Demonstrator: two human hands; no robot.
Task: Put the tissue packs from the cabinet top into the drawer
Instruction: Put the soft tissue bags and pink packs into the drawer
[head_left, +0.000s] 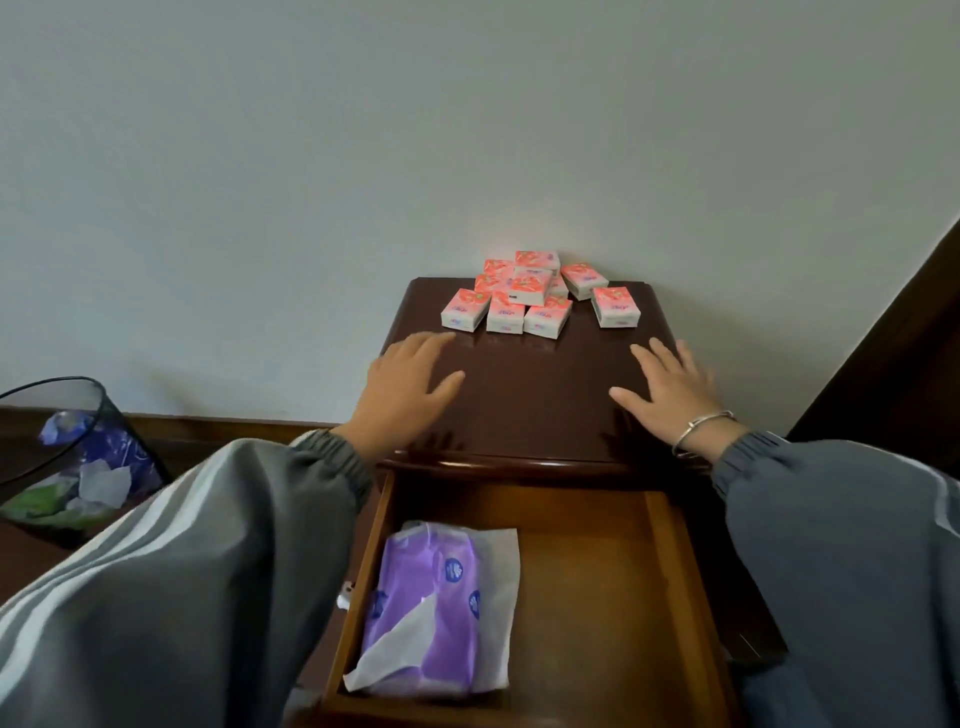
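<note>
tissue packs (524, 291): pink and white, heaped at the back edge of the cabinet top (540, 395), against the wall (467, 130). front row of three lies side by side; one pack (615, 306) sits slightly apart toward the right edge. exact count unclear, some are hidden in the heap.

left hand (408, 389): fingers straight and spread over the cabinet top near its left edge, grasping nothing; cannot tell if it touches the wood. right hand (670, 384): same, fingers extended and released, near the right edge; a silver bracelet (701, 431) on the wrist. both hands short of the packs.

drawer (670, 571): pulled open below the front edge. contents: one purple plastic package (426, 608) with white sheets sticking out, lying along the drawer's left side. none of the pink packs are in it.

mesh wastebasket (67, 457): on the floor to the left, holding crumpled purple, white and green wrappers.
</note>
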